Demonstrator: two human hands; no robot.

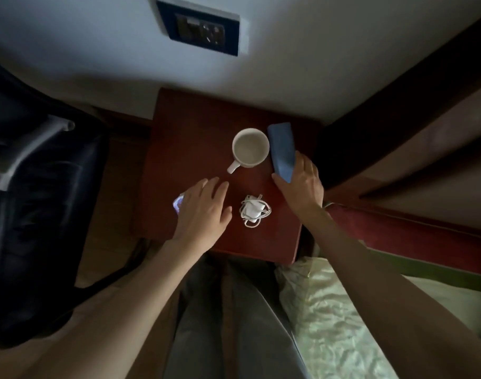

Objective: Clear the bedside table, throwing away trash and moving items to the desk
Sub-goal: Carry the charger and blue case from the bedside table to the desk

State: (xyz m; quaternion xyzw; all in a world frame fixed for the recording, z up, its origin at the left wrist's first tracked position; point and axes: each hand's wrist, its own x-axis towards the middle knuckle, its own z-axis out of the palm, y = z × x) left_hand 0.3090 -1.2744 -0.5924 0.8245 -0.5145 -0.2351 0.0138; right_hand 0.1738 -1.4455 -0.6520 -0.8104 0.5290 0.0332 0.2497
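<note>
The red-brown bedside table (190, 132) carries a white mug (249, 148) with its handle toward me, a white charger with a coiled cable (254, 210), and a small shiny packet (178, 204) near the left edge. My right hand (302, 184) grips a blue phone (281, 150) at its near end, just right of the mug. Spread flat with its fingers apart, my left hand (203, 212) covers most of the shiny packet; whether it grips the packet is hidden.
A dark suitcase (34, 203) with a grey handle stands left of the table. At the right a bed (338, 318) with pale crumpled bedding and a dark headboard touches the table. A wall socket panel (201, 28) sits above. My legs are below the table's front edge.
</note>
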